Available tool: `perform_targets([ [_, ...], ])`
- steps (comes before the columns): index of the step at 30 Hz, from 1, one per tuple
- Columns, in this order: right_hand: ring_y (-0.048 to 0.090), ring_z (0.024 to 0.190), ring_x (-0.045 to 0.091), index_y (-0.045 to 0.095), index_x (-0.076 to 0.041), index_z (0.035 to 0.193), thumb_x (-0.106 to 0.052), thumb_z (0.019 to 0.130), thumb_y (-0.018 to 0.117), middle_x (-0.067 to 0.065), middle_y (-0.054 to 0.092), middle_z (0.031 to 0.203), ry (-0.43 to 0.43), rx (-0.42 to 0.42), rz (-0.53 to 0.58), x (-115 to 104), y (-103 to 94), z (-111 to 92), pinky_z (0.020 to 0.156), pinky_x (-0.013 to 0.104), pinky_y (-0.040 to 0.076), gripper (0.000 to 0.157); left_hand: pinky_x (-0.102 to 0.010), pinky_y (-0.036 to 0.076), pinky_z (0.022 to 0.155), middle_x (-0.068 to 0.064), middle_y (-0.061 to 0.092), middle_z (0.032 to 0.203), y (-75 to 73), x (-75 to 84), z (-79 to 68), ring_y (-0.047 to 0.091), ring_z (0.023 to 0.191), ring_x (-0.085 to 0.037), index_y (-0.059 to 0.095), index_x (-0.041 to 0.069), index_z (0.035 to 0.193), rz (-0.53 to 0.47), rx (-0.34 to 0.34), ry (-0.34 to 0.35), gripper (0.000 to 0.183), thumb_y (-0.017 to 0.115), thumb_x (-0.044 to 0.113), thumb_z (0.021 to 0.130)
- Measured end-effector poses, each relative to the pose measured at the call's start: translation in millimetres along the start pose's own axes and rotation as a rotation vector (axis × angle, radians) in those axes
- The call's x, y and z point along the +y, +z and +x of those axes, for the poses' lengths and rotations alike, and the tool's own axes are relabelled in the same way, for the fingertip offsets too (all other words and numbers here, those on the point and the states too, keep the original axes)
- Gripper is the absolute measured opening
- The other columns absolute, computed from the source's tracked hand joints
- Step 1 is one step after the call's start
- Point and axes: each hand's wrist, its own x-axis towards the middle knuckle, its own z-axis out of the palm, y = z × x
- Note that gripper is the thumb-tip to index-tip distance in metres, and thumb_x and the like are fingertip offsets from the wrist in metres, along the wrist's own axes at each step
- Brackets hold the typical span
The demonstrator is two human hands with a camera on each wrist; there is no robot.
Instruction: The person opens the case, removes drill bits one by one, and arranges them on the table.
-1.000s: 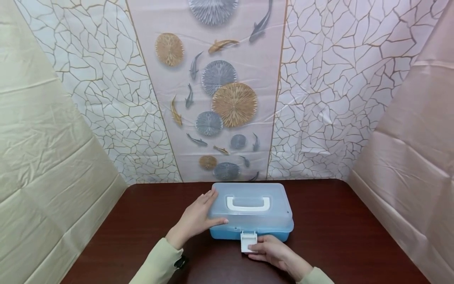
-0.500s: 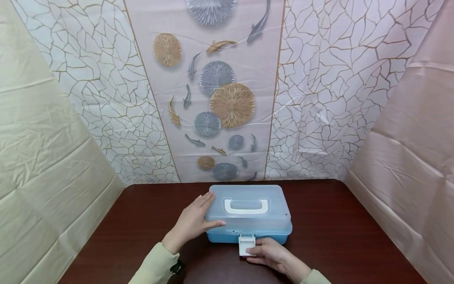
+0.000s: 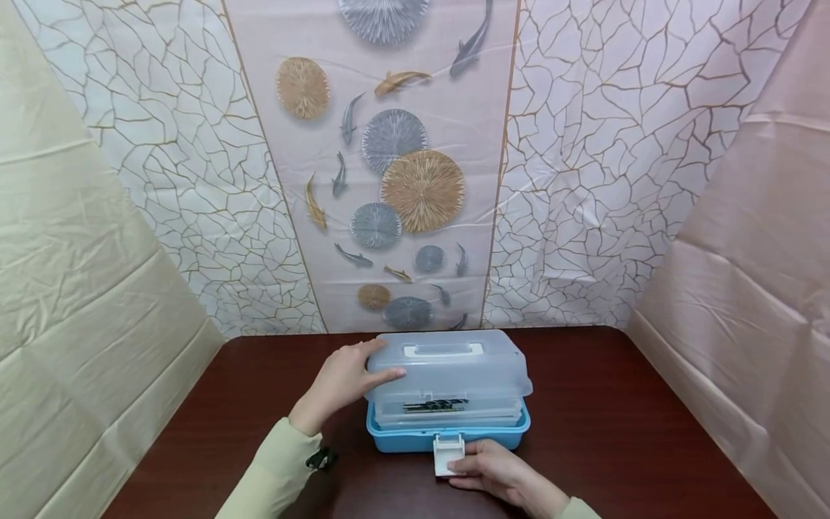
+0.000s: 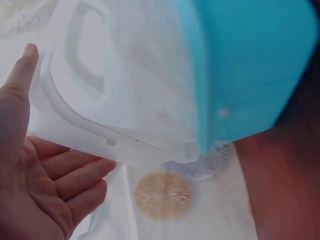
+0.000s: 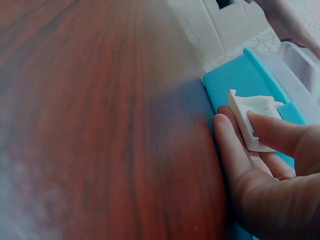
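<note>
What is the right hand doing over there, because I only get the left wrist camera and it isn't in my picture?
Observer: In the head view, the right hand pinches the white latch at the front of the blue base.

Operator: Copy. Is that latch hooked up onto the lid?

Observer: No, it is folded down and outward from the base, away from the lid's front edge.

Operator: Can you see any contents?

Observer: Yes, dark, spiral-shaped rods show in the gap under the lid's front edge; I can't tell how many.
</note>
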Motion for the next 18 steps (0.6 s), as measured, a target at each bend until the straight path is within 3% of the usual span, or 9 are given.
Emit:
perform_targets([
  [5, 0.071, 0.098, 0.024, 0.061, 0.016, 0.121, 0.006, 0.095, 0.063, 0.017, 0.069, 0.105, -0.005, -0.002, 0.006, 2, 0.7, 1, 0.092, 0.040, 0.056, 0.029, -0.041, 0.057, 0.082, -0.006, 0.072, 0.119, -8.7, -2.2, 15.3, 0.070, 0.089, -0.015, 0.067, 0.014, 0.135, -0.057, -0.022, -0.065, 0.082, 0.060, 0.077, 0.083],
  [10, 0.070, 0.098, 0.023, 0.061, 0.015, 0.120, 0.005, 0.094, 0.063, 0.016, 0.069, 0.104, -0.002, -0.016, 0.016, 2, 0.0, 1, 0.093, 0.039, 0.056, 0.028, -0.038, 0.056, 0.073, -0.002, 0.075, 0.098, -15.0, -4.1, 29.4, 0.064, 0.068, -0.008, 0.071, 0.016, 0.129, -0.143, -0.046, -0.112, 0.071, 0.064, 0.071, 0.086],
  [15, 0.071, 0.098, 0.024, 0.062, 0.015, 0.119, 0.006, 0.094, 0.063, 0.016, 0.070, 0.103, -0.013, -0.014, 0.023, 2, 1.1, 1, 0.092, 0.039, 0.056, 0.027, -0.042, 0.057, 0.081, -0.004, 0.075, 0.109, -18.6, -6.1, 43.9, 0.070, 0.088, -0.014, 0.075, 0.015, 0.123, -0.201, -0.048, -0.163, 0.068, 0.063, 0.071, 0.087],
  [18, 0.071, 0.098, 0.025, 0.062, 0.015, 0.120, 0.005, 0.094, 0.063, 0.017, 0.069, 0.104, -0.010, -0.009, 0.022, 2, 2.0, 0, 0.092, 0.040, 0.057, 0.027, -0.042, 0.057, 0.079, -0.005, 0.075, 0.103, -20.3, -9.0, 53.3, 0.070, 0.088, -0.018, 0.076, 0.014, 0.119, -0.252, -0.075, -0.215, 0.070, 0.061, 0.073, 0.086],
])
